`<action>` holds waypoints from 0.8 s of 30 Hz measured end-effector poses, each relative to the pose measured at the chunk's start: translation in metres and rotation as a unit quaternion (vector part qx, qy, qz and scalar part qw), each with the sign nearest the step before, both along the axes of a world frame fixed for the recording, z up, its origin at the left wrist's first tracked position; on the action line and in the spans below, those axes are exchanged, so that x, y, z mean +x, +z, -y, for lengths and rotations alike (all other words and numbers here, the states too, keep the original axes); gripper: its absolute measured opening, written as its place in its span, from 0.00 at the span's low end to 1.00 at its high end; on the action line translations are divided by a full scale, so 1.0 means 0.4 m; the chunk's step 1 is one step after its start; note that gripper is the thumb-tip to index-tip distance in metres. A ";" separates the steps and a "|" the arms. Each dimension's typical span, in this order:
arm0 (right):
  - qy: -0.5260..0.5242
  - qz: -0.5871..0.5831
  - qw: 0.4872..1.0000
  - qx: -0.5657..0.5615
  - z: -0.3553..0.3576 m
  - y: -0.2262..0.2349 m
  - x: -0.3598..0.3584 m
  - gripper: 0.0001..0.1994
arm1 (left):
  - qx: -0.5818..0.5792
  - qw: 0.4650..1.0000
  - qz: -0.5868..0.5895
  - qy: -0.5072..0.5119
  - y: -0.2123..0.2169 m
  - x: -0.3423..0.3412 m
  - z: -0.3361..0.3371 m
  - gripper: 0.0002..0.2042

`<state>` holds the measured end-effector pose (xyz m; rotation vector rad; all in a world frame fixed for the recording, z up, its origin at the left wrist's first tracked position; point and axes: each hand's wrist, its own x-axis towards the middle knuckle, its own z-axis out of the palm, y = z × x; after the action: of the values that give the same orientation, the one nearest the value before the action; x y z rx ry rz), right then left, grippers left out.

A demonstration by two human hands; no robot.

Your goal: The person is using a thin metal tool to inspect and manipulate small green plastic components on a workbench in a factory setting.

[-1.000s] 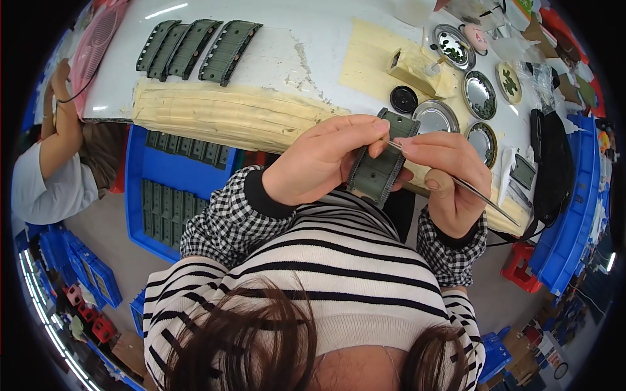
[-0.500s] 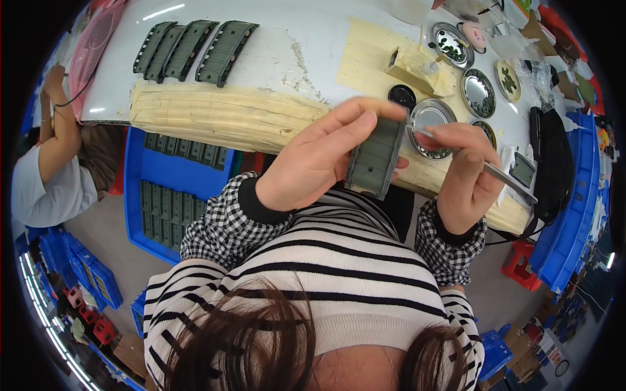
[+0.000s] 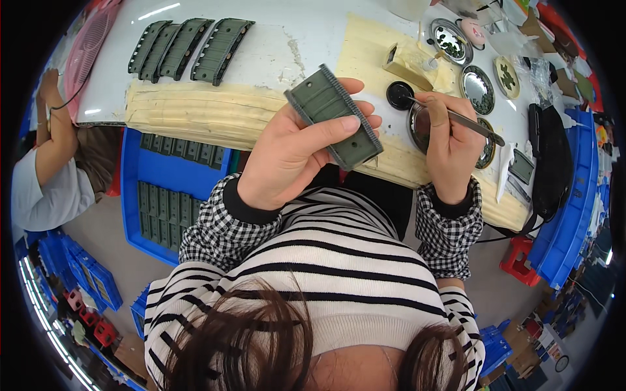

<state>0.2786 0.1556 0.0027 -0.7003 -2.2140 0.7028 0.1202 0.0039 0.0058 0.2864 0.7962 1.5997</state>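
Nearest, the left hand (image 3: 293, 153), raised above the lap and just short of the table edge, clasped around a grey-green ribbed plate (image 3: 334, 116): thumb pressed across the flat face, fingers curled behind the far long edge, one short end jutting free and tilted up to the left. Rigid by the look of it, no sag along the unsupported end; probably moulded plastic and light, since a one-handed pinch carries it. Toothed rims down both long sides likely to give good purchase, so best taken across the width at the middle, as now; the smooth face with its small holes perhaps more slippery. Beside it, the right hand (image 3: 450, 140) closed on thin metal tweezers (image 3: 464, 119), tips reaching toward a small black round cap (image 3: 399, 95) on the table; whether anything sits between the tips cannot be told. Under both hands, a cream padded strip (image 3: 195, 114) along the front of the white table (image 3: 293, 39). Further right, several round metal dishes (image 3: 477, 88) holding small dark bits. At the far left of the table, four more matching ribbed plates (image 3: 189, 49) laid side by side. Below the table edge, left, a blue bin (image 3: 140, 221) stacked with the same parts, and beyond it another person's arm (image 3: 55, 137).
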 end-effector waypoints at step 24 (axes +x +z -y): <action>0.185 -0.139 0.965 -0.124 0.086 0.051 0.012 0.10 | -0.035 0.993 0.080 0.079 -0.002 0.004 -0.009 0.20</action>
<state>0.2836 0.1212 0.0232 -0.2789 -2.0306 1.2042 0.1220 0.0074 0.0050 0.0453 0.7639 1.7145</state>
